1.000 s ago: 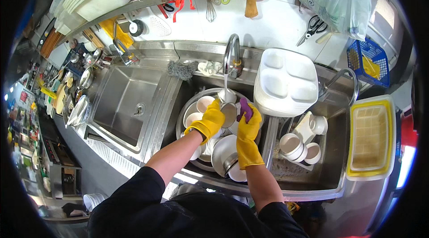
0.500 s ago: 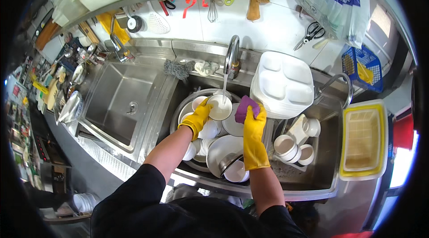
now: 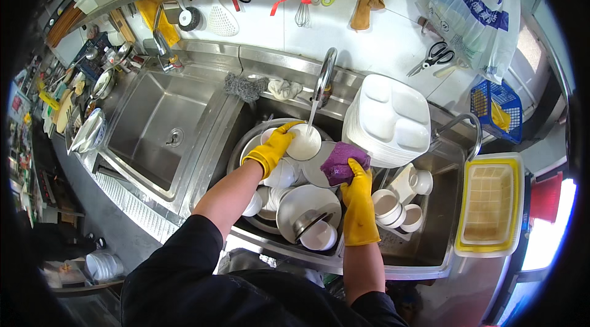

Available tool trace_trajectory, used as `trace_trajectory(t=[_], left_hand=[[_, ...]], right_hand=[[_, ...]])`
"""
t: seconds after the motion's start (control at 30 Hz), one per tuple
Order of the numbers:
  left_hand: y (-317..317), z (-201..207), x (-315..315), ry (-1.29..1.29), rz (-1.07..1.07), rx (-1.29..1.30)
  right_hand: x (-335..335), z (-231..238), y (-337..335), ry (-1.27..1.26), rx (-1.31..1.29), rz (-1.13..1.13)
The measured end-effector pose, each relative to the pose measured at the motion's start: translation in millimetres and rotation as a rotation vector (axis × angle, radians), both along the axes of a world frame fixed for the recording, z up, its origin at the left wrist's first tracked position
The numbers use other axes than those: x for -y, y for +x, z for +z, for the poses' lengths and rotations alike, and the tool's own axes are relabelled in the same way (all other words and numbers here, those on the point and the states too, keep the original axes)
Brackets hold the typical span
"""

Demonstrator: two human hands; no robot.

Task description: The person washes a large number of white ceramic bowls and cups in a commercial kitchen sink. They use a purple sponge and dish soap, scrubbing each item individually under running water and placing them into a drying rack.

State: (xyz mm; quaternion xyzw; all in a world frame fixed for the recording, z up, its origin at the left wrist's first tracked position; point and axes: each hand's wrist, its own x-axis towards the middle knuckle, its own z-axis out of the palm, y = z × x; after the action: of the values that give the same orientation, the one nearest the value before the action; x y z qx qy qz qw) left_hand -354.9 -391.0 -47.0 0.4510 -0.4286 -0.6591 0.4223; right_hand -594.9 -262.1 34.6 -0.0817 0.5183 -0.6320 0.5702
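Observation:
My left hand (image 3: 272,147), in a yellow rubber glove, grips a white bowl (image 3: 303,143) by its rim under the running tap (image 3: 324,75). Water falls into the bowl. My right hand (image 3: 356,186), gloved alike, is closed on a purple cloth (image 3: 345,163), to the right of the bowl. Below both hands a large round metal basin (image 3: 232,160) stands in the middle sink, full of white bowls and plates. Among them are a large white plate (image 3: 292,209) and a metal bowl (image 3: 305,222) tilted against a white cup (image 3: 319,236).
A tall stack of white compartment trays (image 3: 386,119) stands right of the tap. Washed-looking white bowls (image 3: 387,204) sit in the right sink. The left sink (image 3: 153,133) has a drain. Steel wool (image 3: 246,86) lies on the back ledge. A yellow-rimmed tub (image 3: 488,207) stands far right.
The purple cloth has opened out wider in my right hand, which has dropped slightly. My left hand still holds the bowl under the water. The whole view has shifted a little.

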Motion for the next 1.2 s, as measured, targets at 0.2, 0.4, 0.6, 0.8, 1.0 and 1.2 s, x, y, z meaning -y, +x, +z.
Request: trace_trajectory(t=[0.2, 0.4, 0.6, 0.8, 1.0, 1.2], left_hand=[[-2.9, 23.1, -9.0, 0.299, 0.079, -0.095], [-4.7, 43.0, -3.2, 0.215, -0.122, 0.095], [36.8, 49.9, 9.9, -0.004, -0.445, 0.343], [59.3, 57.9, 3.8, -0.243, -0.442, 0.48], [31.5, 47.2, 11.1, -0.125, -0.284, 0.171], [10.4, 54.2, 9.7, 0.0, -0.24, 0.036]], right_hand=[[-17.2, 3.8, -6.1, 0.05, -0.021, -0.078], [-30.3, -17.4, -25.8, -0.039, -0.034, -0.121], [-37.2, -7.4, -21.8, 0.051, -0.104, -0.119], [-32.9, -18.6, -10.6, -0.118, -0.145, -0.088], [-30.5, -29.3, -0.6, -0.162, -0.207, -0.06], [-44.6, -28.1, -7.6, -0.231, -0.217, -0.039]])
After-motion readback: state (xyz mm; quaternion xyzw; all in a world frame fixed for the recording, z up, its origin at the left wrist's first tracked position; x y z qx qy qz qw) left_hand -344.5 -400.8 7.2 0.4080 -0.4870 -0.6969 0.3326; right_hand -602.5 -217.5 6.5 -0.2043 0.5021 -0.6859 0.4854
